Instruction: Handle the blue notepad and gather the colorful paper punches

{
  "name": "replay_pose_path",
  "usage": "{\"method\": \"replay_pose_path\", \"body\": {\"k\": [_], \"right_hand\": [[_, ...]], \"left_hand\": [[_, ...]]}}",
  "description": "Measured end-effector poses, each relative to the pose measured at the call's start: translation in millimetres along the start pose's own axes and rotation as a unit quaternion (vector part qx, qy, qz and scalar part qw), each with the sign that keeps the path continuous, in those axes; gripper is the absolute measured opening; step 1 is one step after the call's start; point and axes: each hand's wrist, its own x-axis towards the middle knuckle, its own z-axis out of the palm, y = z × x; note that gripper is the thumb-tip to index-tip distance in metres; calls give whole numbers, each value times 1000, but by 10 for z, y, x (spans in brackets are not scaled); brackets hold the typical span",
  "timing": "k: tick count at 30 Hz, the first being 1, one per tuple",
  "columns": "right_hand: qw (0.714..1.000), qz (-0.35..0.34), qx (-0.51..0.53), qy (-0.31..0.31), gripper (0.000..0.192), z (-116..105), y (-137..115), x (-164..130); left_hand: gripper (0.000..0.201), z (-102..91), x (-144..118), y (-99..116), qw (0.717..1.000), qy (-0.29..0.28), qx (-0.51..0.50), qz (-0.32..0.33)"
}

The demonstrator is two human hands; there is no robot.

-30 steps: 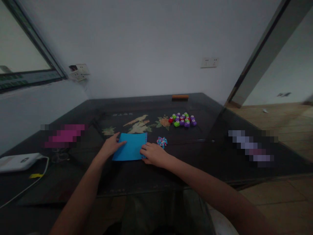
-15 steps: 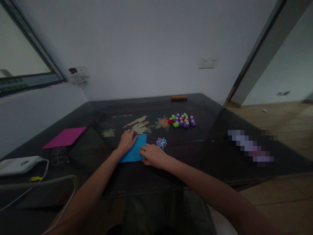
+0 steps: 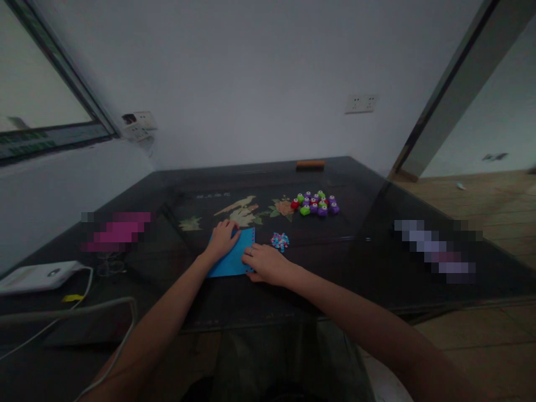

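A blue sheet of paper (image 3: 239, 258) lies flat on the dark glass-topped table (image 3: 293, 290), with small holes along its right edge. My left hand (image 3: 224, 238) rests palm down on the sheet's upper left part, fingers spread. Near the sheet's lower right corner, my right hand (image 3: 268, 264) presses on the paper's edge; there is a ring on one finger. Just right of the sheet lies a small heap of coloured paper cut-outs (image 3: 280, 241).
A cluster of several small green, purple and red craft punches (image 3: 316, 204) sits farther back on the right. A pink sheet (image 3: 117, 230) lies at the left, with a white device (image 3: 37, 276) and its cable near the left edge. An orange bar (image 3: 310, 164) lies at the far edge.
My left hand slid from the blue sheet's left edge rightward onto the sheet and now covers its upper left part. My right hand has stayed at the lower right corner.
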Motion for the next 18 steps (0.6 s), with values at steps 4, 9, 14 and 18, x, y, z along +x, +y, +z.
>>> {"method": "replay_pose_path", "body": {"k": [4, 9, 14, 18], "right_hand": [[1000, -2, -4, 0, 23, -9, -2, -7], [1000, -4, 0, 2, 23, -4, 9, -11], [1000, -5, 2, 6, 24, -4, 15, -10], [1000, -12, -2, 10, 24, 9, 28, 0]], "left_hand": [[17, -2, -1, 12, 1000, -1, -2, -6], [17, 3, 6, 15, 1000, -2, 0, -5], [19, -9, 2, 24, 1000, -9, -4, -12], [20, -29, 2, 38, 1000, -10, -4, -11]]}}
